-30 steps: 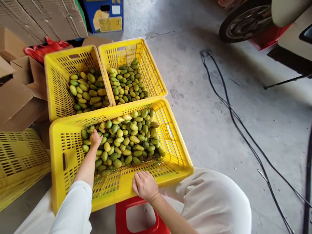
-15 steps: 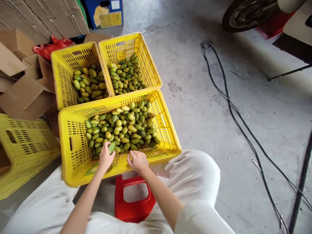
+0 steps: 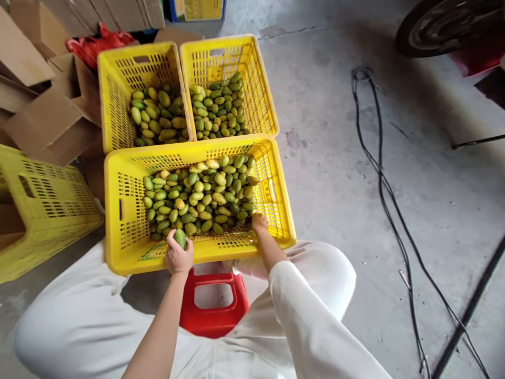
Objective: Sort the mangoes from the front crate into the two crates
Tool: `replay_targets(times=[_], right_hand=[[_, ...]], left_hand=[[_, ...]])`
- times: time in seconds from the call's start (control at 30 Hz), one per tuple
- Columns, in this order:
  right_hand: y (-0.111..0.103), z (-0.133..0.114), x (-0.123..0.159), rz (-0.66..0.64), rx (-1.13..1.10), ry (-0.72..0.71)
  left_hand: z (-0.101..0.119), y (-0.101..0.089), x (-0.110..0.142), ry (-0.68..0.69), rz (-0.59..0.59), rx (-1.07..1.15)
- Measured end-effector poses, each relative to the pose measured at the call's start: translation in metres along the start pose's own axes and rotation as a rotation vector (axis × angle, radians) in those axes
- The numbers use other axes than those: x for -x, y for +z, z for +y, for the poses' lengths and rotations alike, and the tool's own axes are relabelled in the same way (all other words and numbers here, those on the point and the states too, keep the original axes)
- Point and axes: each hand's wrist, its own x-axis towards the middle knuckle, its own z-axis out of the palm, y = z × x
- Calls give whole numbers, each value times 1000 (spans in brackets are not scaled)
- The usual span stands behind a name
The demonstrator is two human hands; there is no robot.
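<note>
A large yellow crate (image 3: 126, 231) in front of me holds a heap of small green and yellow mangoes (image 3: 199, 195). My left hand (image 3: 178, 255) rests over the crate's near edge, closed on one green mango (image 3: 181, 238). My right hand (image 3: 259, 221) reaches into the crate's near right corner, fingers down among the mangoes; whether it grips one is hidden. Behind it stand two smaller yellow crates: the left crate (image 3: 114, 100) holds larger mangoes, the right crate (image 3: 258, 89) smaller ones.
A red plastic stool (image 3: 213, 305) stands between my knees under the crate's near edge. An overturned yellow crate (image 3: 43, 210) lies at the left, cardboard boxes (image 3: 43, 121) behind it. Black cables (image 3: 382, 179) run across the concrete floor at the right, near a wheel (image 3: 445, 23).
My left hand drew back from the far left of the heap to the near edge with a mango. My right hand left the near wall and went into the right corner.
</note>
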Motion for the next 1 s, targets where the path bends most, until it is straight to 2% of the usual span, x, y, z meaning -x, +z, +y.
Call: replay_targets(times=[0.13, 0.37, 0.5, 0.63, 0.87, 1.0], right_hand=[[20, 2, -15, -7, 117, 108], [38, -6, -26, 40, 245, 253], [43, -8, -29, 77, 238, 336], [38, -7, -31, 109, 184, 387], [28, -12, -20, 139, -57, 349], [27, -13, 1, 121, -343, 192]], left_hand=[[-1, 6, 1, -3, 45, -46], [-7, 14, 2, 38, 124, -18], [-11, 17, 3, 56, 128, -5], [-12, 17, 4, 69, 129, 12], [-12, 15, 2, 66, 127, 40], [-10, 14, -1, 62, 128, 47]])
